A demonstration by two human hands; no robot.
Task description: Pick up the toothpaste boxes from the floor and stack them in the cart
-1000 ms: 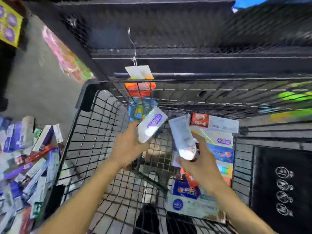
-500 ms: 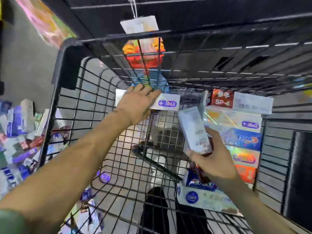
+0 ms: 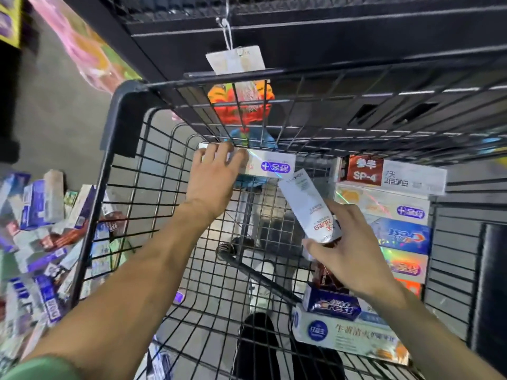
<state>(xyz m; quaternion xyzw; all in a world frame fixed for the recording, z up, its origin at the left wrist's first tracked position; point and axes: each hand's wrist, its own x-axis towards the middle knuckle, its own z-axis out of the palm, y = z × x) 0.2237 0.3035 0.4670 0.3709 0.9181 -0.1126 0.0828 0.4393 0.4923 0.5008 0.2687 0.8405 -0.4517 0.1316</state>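
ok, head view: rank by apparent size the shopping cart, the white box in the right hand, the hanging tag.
1. shopping cart, by far.
2. white box in the right hand.
3. hanging tag, close to the box; the box is nearer the camera, so unsure.

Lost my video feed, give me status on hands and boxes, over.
Left hand pressing white box against the cart's far wall. Right hand gripping another white box mid-cart, not yet on the stack. Nothing blocking.
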